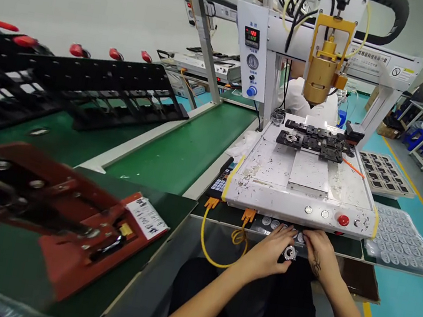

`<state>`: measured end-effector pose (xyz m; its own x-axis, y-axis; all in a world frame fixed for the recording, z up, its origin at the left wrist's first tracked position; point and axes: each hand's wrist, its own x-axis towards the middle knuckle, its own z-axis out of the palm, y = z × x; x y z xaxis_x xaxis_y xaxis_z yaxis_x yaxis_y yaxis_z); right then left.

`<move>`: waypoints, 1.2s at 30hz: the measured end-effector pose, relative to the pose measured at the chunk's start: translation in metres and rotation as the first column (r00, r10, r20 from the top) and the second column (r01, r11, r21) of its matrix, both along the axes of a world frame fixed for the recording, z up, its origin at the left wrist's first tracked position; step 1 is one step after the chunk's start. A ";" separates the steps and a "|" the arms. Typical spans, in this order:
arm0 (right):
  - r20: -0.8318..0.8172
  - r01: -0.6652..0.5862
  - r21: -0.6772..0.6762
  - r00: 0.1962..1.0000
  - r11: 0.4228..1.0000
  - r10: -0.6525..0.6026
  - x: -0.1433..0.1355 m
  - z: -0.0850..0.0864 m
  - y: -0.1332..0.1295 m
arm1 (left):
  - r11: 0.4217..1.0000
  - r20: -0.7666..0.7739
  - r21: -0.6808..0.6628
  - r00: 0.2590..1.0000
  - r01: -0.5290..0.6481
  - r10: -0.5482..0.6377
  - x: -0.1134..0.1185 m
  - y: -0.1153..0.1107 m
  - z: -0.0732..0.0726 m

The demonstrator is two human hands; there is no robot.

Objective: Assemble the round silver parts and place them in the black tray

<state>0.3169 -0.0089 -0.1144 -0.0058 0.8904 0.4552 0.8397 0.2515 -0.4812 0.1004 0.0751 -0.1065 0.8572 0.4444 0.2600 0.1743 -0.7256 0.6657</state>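
1. Room: workshop, pale walls, turquoise floor (405, 307) marked with a yellow line; a dark green table (348, 247) carries a white machine (255, 187).
2. Left hand (271, 250): grip narrow, holding a small metal ring (290, 253) between thumb and fingers, in front of the table edge; fingertips extend towards the row of discs.
3. Right hand (319, 255): beside the left, just apart; fingertips down at the discs, below the machine front. Whether the grip holds one cannot be told.
4. Discs (275, 224): pale, round, set in a row along the table edge, partly covered by both hands.
5. Machine front: red button (343, 220), with smaller buttons to either side.
6. Machine bed: black fixture (312, 140) towards the back; orange stick (354, 168) at its right end; gold cylinder (319, 79) hanging above.
7. Yellow cable (204, 238): looped, left of the hands.
8. Clear tray (404, 239), filled with round pieces: right of the machine.
9. Red clamp (68, 259), blurred, bearing a white label (147, 218): far left, on a second dark green surface.
10. Green conveyor (181, 142): left of the machine; black racks (106, 81) with red handles beyond.
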 end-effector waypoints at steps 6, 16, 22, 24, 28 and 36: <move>0.068 -0.106 -0.049 0.992 0.993 0.109 0.010 -0.004 -0.006 | 0.998 0.038 -0.052 0.999 -0.036 0.038 -0.006 -0.017 -0.011; 0.137 -0.132 0.044 0.983 0.990 0.124 0.013 -0.038 -0.022 | 0.987 0.021 -0.160 0.999 0.027 -0.024 -0.007 -0.006 0.002; 0.148 -0.130 0.086 0.982 0.988 0.117 -0.007 -0.029 -0.065 | 0.984 0.036 -0.167 0.997 -0.056 0.063 -0.001 -0.006 -0.004; 0.139 -0.109 0.089 0.986 0.990 0.096 -0.012 -0.021 -0.068 | 0.982 0.060 -0.160 0.992 -0.101 0.112 0.007 -0.002 -0.005; 0.099 -0.097 0.039 0.991 0.995 0.093 -0.015 -0.015 -0.050 | 0.971 0.085 -0.214 0.989 -0.103 0.123 0.013 0.015 0.003; -0.030 0.024 0.011 0.999 1.000 -0.023 -0.010 -0.020 -0.029 | 0.980 0.083 -0.151 0.987 -0.127 0.140 -0.028 0.018 0.013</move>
